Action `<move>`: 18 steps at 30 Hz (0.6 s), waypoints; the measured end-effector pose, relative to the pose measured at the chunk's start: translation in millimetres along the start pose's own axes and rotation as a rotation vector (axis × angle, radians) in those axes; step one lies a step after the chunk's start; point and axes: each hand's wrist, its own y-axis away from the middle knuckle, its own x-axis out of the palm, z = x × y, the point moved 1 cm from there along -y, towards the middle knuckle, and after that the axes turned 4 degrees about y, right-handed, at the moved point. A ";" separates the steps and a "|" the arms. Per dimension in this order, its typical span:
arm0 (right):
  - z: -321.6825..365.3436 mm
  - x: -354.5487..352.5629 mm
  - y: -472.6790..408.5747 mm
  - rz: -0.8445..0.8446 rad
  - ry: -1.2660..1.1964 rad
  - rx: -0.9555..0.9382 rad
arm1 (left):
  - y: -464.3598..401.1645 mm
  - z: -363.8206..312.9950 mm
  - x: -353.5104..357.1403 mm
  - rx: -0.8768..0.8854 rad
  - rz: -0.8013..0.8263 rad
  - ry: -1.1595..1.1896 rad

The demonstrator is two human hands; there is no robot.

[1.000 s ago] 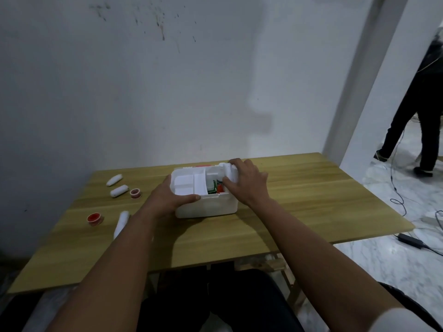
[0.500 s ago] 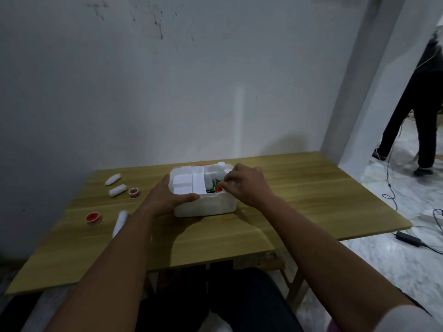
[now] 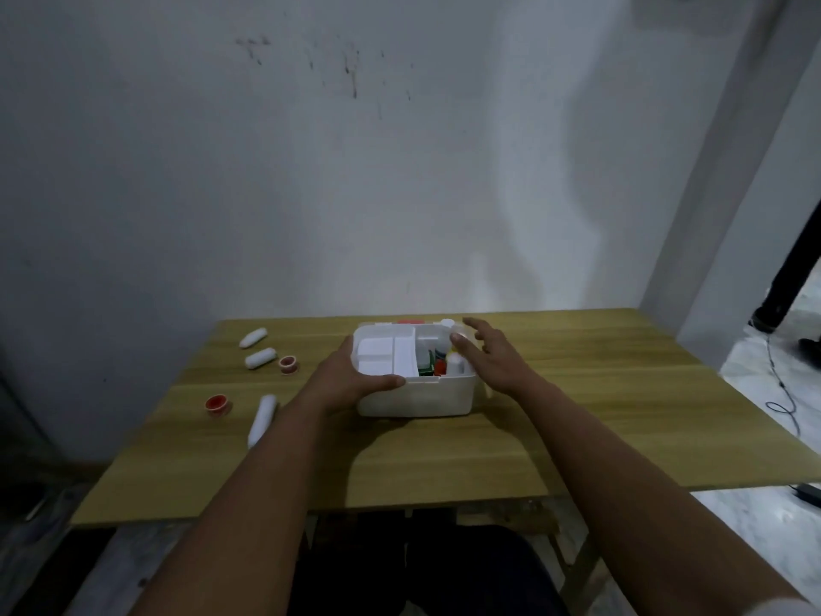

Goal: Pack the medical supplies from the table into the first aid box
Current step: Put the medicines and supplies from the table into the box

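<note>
I see the white first aid box sitting open near the middle of the wooden table, toward the far edge by the wall. My left hand is clamped on the box's left near corner, thumb lying along the front rim and fingers wrapped around the side. My right hand is spread open and flat, holding nothing, just beside the box's right wall with the fingertips reaching over its far right corner. Inside the box, a white divided tray fills the left part; the right part holds a small white bottle standing upright, next to something green and something red that I think are packets or caps, though the blur keeps me from being sure. Still out on the table, left of the box: two white bandage rolls near the far edge, a red-cored tape roll just beside them, another red tape roll nearer me, and a third white bandage roll lying close to my left forearm.
</note>
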 end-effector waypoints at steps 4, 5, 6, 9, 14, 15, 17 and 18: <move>3.2 -5.3 -0.6 0.051 -0.025 0.034 | 1.8 -2.7 2.7 0.001 -0.003 0.015; 5.1 -6.6 -1.1 0.077 -0.026 0.022 | 2.2 -3.3 1.6 0.005 0.006 0.017; 7.6 -7.2 -0.3 0.111 -0.020 0.010 | 2.9 -3.9 0.5 0.008 0.016 0.012; 7.2 -4.9 -1.8 0.228 -0.050 -0.022 | 7.0 -6.1 -14.2 -0.013 -0.025 -0.019; -3.0 -2.4 -14.4 0.300 -0.008 0.012 | -7.1 30.7 -74.5 -0.109 -0.382 -0.232; -2.5 -2.0 -15.6 0.312 -0.003 0.012 | -11.9 41.5 -88.6 -0.123 -0.427 -0.303; -5.0 -2.4 -17.3 0.320 0.002 -0.010 | -23.3 66.6 -113.4 -0.180 -0.452 -0.453; -5.7 -2.9 -18.9 0.321 0.002 -0.022 | -28.0 76.5 -123.0 -0.217 -0.431 -0.529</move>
